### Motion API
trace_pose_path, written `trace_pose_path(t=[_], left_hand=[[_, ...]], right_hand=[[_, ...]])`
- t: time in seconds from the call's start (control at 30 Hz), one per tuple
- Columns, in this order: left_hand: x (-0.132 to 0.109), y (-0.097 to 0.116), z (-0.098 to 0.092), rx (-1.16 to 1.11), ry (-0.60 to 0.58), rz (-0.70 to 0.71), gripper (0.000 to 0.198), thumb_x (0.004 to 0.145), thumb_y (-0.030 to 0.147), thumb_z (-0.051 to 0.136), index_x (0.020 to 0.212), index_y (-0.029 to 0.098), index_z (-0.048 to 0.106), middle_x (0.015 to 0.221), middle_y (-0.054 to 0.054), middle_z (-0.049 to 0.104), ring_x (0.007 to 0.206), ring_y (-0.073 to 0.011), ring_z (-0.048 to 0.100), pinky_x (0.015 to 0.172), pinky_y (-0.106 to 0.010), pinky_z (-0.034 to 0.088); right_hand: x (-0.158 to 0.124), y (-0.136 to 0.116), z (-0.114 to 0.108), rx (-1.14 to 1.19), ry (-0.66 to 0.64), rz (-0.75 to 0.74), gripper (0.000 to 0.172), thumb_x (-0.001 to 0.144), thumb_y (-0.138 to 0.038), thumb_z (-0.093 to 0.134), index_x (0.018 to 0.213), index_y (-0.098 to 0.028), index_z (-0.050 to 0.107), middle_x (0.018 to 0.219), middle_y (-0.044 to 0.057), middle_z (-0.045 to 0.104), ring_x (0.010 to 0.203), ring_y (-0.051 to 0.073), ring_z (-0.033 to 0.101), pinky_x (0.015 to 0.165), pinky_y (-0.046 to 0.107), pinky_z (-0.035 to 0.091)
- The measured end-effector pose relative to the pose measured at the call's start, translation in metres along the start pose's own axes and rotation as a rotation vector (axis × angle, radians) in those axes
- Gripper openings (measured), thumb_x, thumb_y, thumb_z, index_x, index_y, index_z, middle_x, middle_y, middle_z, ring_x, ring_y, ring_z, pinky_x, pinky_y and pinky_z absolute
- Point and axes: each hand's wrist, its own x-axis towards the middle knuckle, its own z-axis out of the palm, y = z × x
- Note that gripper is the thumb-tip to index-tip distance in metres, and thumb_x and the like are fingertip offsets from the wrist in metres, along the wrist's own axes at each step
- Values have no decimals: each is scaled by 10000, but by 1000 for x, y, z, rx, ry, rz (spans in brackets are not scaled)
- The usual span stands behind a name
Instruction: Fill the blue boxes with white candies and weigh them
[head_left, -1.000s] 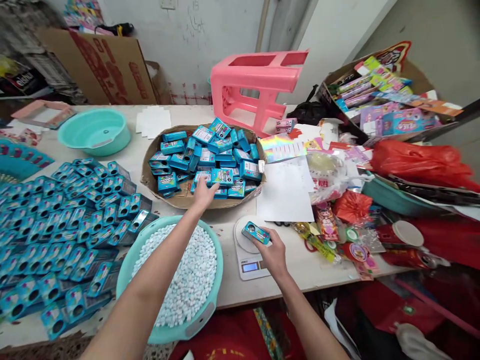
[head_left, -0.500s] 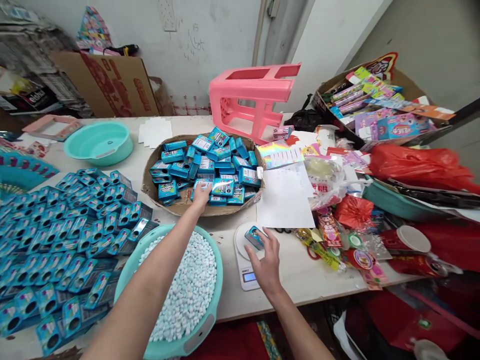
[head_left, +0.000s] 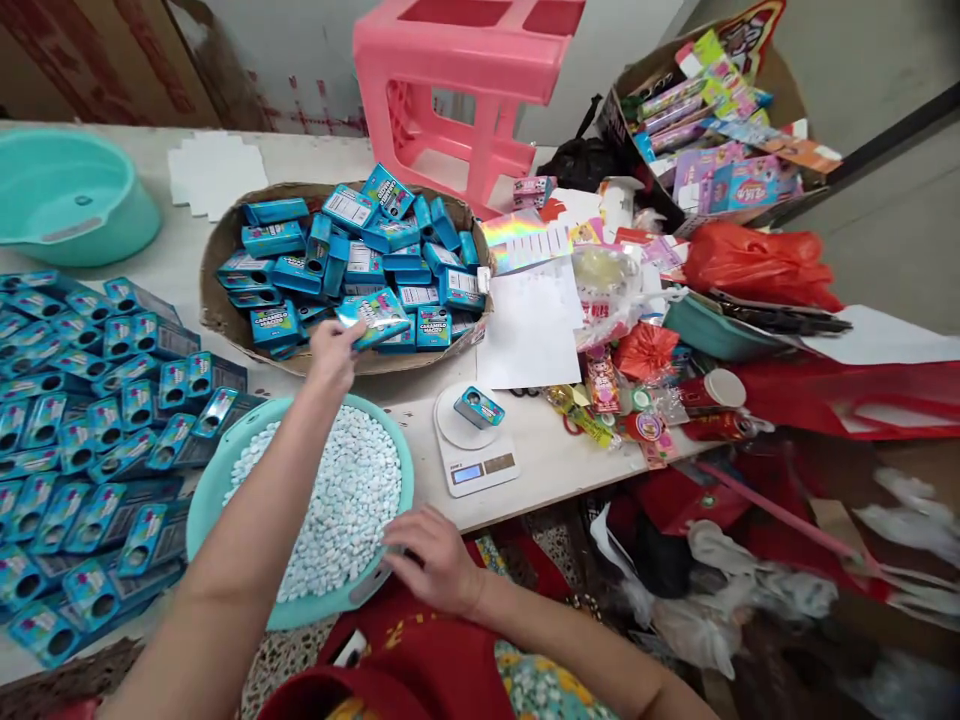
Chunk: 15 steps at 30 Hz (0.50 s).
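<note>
My left hand (head_left: 334, 355) is closed on the near end of a blue candy box (head_left: 377, 318), which it holds tilted at the front of an oval cardboard tray (head_left: 225, 335) full of similar boxes. My right hand (head_left: 433, 558) is at the right rim of a turquoise basin (head_left: 405, 470), fingers curved and apart, with nothing seen in them. Small pale blue and white candies (head_left: 341, 500) fill that basin. On a white digital scale (head_left: 480, 475) lies another blue box (head_left: 480, 407), its round hole showing.
Rows of blue boxes with round holes (head_left: 97, 430) cover the left side. A second turquoise basin (head_left: 75, 200) and white cards (head_left: 217, 170) lie behind. A pink stool (head_left: 457, 60) rests on its side at the back. Papers (head_left: 529, 335), wrappers and bags crowd the right.
My right hand has left the box on the scale and moved down-left to the candy basin. My left hand has lifted a box from the tray's front. The view has shifted.
</note>
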Motion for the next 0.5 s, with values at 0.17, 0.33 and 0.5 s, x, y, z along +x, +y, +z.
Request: trace_pose_path(t=[0.17,0.33,0.5], left_hand=[[-114,38,-72,-167,-173,-59,559,569,233,791,1029,245,474,925,-2,636,793,-154,628,680,-273,518],[-212,17,-107,-43,-267,-222,540,653,318,750,1097,275,446,943,-12,653,843,-195,642,761,-346,522],[-197,-12,-172,605,-61,178,359,778,458,576,1091,286,539,1223,-70,563,1218,-285,469,1048,-449,343]], right_hand=[[26,2,9,354,310,450,630,704,-327,755,1257,-233,469,1190,98,580,996,208,598,797,341,526],[46,-10,26,663,476,567,499,769,-383,682,1195,-196,501,1089,65,641,945,184,612,844,337,510],[41,-18,17,453,488,516,456,699,-355,741,1089,-186,575,974,37,657,870,181,613,831,342,505]])
